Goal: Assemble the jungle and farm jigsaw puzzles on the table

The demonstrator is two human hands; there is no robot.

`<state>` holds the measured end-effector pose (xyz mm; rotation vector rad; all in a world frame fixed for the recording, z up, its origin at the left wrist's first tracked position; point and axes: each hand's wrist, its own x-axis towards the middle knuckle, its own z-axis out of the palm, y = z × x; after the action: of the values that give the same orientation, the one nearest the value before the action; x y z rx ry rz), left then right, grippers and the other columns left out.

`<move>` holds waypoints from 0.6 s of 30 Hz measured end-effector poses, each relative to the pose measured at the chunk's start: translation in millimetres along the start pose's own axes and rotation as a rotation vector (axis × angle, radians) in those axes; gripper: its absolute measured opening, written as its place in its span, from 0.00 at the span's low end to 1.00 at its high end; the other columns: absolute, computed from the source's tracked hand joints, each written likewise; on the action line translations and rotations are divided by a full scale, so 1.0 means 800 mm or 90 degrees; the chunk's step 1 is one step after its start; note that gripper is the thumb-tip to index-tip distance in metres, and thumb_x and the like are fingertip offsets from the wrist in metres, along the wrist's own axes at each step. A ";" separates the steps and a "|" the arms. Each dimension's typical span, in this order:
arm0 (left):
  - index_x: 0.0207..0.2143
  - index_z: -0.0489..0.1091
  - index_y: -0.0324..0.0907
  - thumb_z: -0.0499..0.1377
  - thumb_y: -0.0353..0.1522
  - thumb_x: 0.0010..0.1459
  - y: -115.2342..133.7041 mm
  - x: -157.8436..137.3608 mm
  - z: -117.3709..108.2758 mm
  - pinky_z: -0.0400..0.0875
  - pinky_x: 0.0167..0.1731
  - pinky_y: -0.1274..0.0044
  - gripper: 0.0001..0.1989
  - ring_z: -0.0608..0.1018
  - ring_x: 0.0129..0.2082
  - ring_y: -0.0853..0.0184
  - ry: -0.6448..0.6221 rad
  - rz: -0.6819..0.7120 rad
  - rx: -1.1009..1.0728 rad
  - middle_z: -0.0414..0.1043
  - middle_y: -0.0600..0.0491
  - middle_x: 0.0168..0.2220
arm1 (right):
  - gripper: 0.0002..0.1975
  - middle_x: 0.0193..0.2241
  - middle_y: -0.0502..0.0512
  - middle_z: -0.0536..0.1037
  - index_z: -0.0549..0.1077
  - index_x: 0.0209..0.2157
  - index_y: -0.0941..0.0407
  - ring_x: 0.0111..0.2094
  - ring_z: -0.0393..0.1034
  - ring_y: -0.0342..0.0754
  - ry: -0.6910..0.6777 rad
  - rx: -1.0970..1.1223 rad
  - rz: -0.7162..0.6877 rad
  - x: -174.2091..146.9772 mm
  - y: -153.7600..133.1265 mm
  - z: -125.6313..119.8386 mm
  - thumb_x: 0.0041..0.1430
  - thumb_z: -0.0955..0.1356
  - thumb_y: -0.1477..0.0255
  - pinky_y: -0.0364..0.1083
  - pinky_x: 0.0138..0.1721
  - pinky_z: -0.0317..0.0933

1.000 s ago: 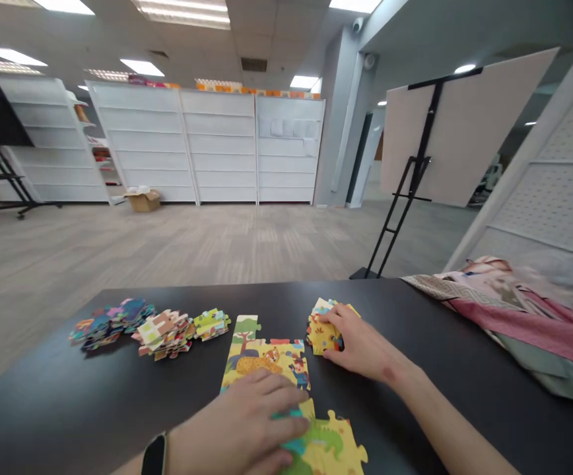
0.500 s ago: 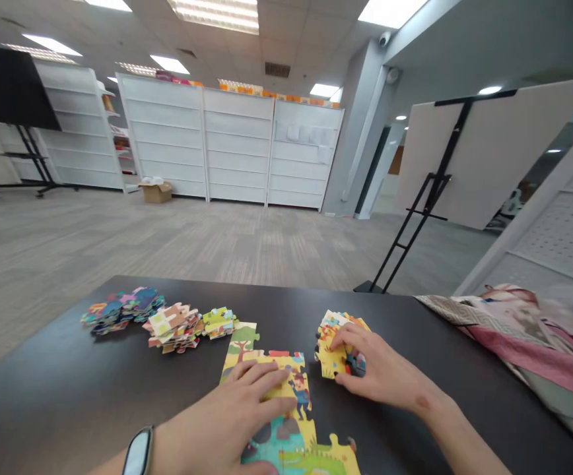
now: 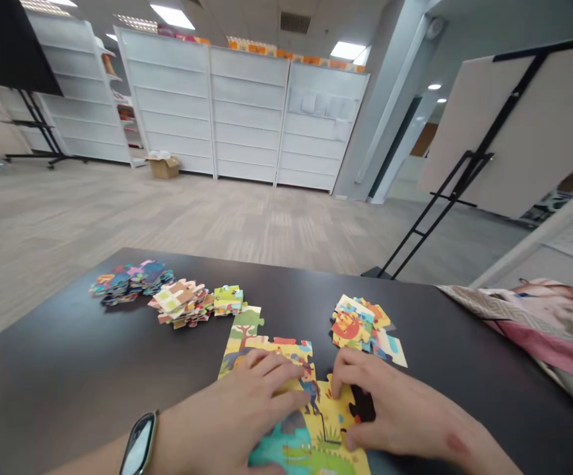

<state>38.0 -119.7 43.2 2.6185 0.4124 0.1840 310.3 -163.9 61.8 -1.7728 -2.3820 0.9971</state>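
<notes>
A partly joined jigsaw puzzle (image 3: 247, 323) lies on the dark table, with a tree, a small figure and a green crocodile on it. My left hand (image 3: 251, 402) rests flat over its left part, fingers spread, a watch (image 3: 139, 445) on the wrist. Between thumb and fingers my right hand (image 3: 380, 396) grips a yellow puzzle piece (image 3: 333, 412) with grass tufts. That piece sits at the gap right of the figure and above the crocodile; a thin dark gap still shows along its edges. Beyond my right hand lies a loose pile of puzzle pieces (image 3: 353, 323).
At the back left of the table (image 3: 68, 369) are a blue pile (image 3: 135, 277), a reddish stack (image 3: 182, 303) and green pieces (image 3: 228, 300). Cloth (image 3: 539, 323) covers the right edge. Past the table stand a board stand (image 3: 445, 204), white shelves (image 3: 247, 119) and a cardboard box (image 3: 164, 166).
My right hand has brought the yellow piece from the right pile toward me and left, to the puzzle's edge. My left hand stays on the puzzle. The view has tilted downward.
</notes>
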 end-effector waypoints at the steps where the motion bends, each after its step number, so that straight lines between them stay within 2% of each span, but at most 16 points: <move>1: 0.64 0.57 0.51 0.61 0.46 0.61 0.003 0.004 0.000 0.54 0.63 0.59 0.32 0.64 0.63 0.51 -0.014 0.022 0.001 0.58 0.48 0.66 | 0.18 0.41 0.47 0.71 0.74 0.38 0.51 0.44 0.68 0.49 0.005 -0.001 -0.005 0.001 0.000 0.002 0.44 0.79 0.68 0.45 0.45 0.60; 3: 0.66 0.55 0.50 0.56 0.42 0.66 0.009 0.010 0.002 0.54 0.63 0.59 0.28 0.64 0.63 0.52 -0.041 0.053 0.015 0.59 0.48 0.66 | 0.18 0.41 0.48 0.71 0.75 0.37 0.50 0.43 0.69 0.49 0.019 -0.004 -0.020 0.001 0.002 0.005 0.45 0.79 0.64 0.45 0.44 0.61; 5: 0.64 0.57 0.50 0.53 0.38 0.69 0.015 0.015 0.005 0.54 0.62 0.60 0.22 0.65 0.62 0.54 -0.047 0.065 0.033 0.61 0.50 0.65 | 0.16 0.40 0.48 0.73 0.76 0.37 0.50 0.42 0.70 0.50 0.033 -0.003 -0.042 0.002 0.005 0.004 0.46 0.79 0.63 0.45 0.43 0.62; 7: 0.63 0.59 0.50 0.53 0.40 0.69 0.019 0.018 0.009 0.56 0.60 0.60 0.21 0.67 0.60 0.54 -0.030 0.067 0.046 0.64 0.50 0.63 | 0.12 0.41 0.49 0.75 0.77 0.38 0.49 0.43 0.71 0.50 0.058 0.003 -0.076 0.002 0.012 -0.002 0.52 0.76 0.64 0.46 0.44 0.63; 9: 0.60 0.62 0.50 0.57 0.45 0.66 0.022 0.022 0.014 0.57 0.59 0.61 0.23 0.68 0.59 0.53 -0.008 0.064 0.062 0.65 0.50 0.62 | 0.06 0.41 0.51 0.77 0.78 0.40 0.50 0.44 0.71 0.50 0.134 -0.004 -0.100 0.004 0.025 -0.015 0.61 0.70 0.67 0.47 0.47 0.63; 11: 0.53 0.67 0.49 0.60 0.45 0.63 0.024 0.030 0.021 0.60 0.56 0.61 0.19 0.70 0.54 0.54 0.017 0.046 0.082 0.69 0.52 0.57 | 0.11 0.40 0.55 0.78 0.77 0.42 0.52 0.43 0.72 0.51 0.255 -0.033 -0.087 0.008 0.042 -0.028 0.66 0.63 0.71 0.49 0.48 0.63; 12: 0.47 0.69 0.47 0.61 0.42 0.63 0.025 0.036 0.025 0.62 0.54 0.63 0.13 0.71 0.51 0.56 0.031 0.033 0.091 0.72 0.53 0.53 | 0.12 0.40 0.56 0.78 0.77 0.43 0.54 0.42 0.72 0.51 0.313 -0.052 -0.065 0.011 0.051 -0.032 0.66 0.62 0.71 0.50 0.48 0.63; 14: 0.36 0.69 0.44 0.60 0.35 0.62 0.024 0.048 0.033 0.65 0.47 0.68 0.04 0.72 0.43 0.60 0.056 0.021 0.104 0.74 0.54 0.43 | 0.14 0.42 0.59 0.77 0.75 0.47 0.56 0.43 0.71 0.53 0.364 -0.080 -0.022 0.018 0.065 -0.036 0.64 0.65 0.66 0.51 0.49 0.63; 16: 0.32 0.67 0.43 0.57 0.31 0.62 0.022 0.057 0.039 0.66 0.42 0.71 0.04 0.72 0.39 0.63 0.076 0.032 0.105 0.72 0.54 0.38 | 0.22 0.46 0.60 0.75 0.73 0.50 0.56 0.47 0.70 0.55 0.361 -0.093 0.012 0.025 0.072 -0.031 0.57 0.71 0.60 0.53 0.52 0.62; 18: 0.32 0.67 0.43 0.55 0.29 0.62 0.018 0.058 0.042 0.66 0.42 0.72 0.04 0.71 0.39 0.64 0.091 0.048 0.091 0.72 0.53 0.38 | 0.26 0.48 0.59 0.73 0.72 0.50 0.56 0.50 0.68 0.57 0.350 -0.097 0.035 0.030 0.074 -0.024 0.51 0.74 0.58 0.52 0.53 0.61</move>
<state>92.5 -132.1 23.1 2.7739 0.3882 0.3808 359.1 -124.7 39.8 -1.8587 -2.1052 0.2702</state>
